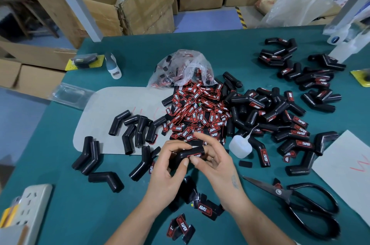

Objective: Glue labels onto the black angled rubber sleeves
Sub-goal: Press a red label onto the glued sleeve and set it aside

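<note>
Both thumbs are pressing down on a red-and-black rectangular label (pixel 194 155) that is sitting on the black angled rubber sleeve (pixel 189 154) being held at the centre of the view. The left hand (pixel 170 166) is curling its fingers around the sleeve's left leg, clamped on it. The right hand (pixel 214 161) is steadying the right leg with thumb and lower fingers, while its index finger is standing free and straight, pointing toward eleven o'clock.

Just beside the right hand, at two o'clock, a small translucent white squeeze bottle of glue (pixel 240 146) is leaning with its thin nozzle up. At twelve o'clock a heap of loose red-and-black labels (pixel 197 110) is spilling from a crumpled clear plastic bag (pixel 184 66). At six o'clock a few more labels (pixel 181 226) are lying near the wrists. At four o'clock black-handled scissors (pixel 296 200) are resting on the teal table mat (pixel 66 194).

Judging progress: many labelled sleeves (pixel 296 122) are piling up from one to three o'clock, so much seems done. A smaller group of bare sleeves (pixel 132 130) is waiting at nine to eleven o'clock, so work is remaining.
</note>
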`<move>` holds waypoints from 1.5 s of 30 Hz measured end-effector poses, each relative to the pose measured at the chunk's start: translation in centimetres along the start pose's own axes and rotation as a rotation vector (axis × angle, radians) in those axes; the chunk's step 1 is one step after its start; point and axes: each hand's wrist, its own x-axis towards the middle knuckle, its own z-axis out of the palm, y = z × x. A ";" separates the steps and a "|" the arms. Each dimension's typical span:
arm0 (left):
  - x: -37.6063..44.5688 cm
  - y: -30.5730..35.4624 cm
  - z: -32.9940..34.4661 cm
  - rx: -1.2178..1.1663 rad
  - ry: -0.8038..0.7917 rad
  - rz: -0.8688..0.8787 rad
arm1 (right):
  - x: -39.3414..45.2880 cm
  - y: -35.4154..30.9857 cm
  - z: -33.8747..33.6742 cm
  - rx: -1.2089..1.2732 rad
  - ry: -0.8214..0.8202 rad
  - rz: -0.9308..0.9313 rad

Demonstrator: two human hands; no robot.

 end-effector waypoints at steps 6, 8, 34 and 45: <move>0.0 0.2 -0.2 -0.026 0.006 -0.016 | 0.0 -0.3 -0.2 0.019 -0.026 -0.009; 0.1 0.2 -0.2 -0.021 0.006 -0.008 | -0.1 -0.4 -0.2 0.029 -0.033 -0.019; 0.4 -0.6 -0.9 0.090 -0.012 -0.008 | 0.1 0.0 -0.5 -0.047 -0.050 -0.013; 0.7 -0.5 -0.9 0.120 0.035 0.002 | -0.1 -0.8 -0.2 -0.161 -0.094 -0.017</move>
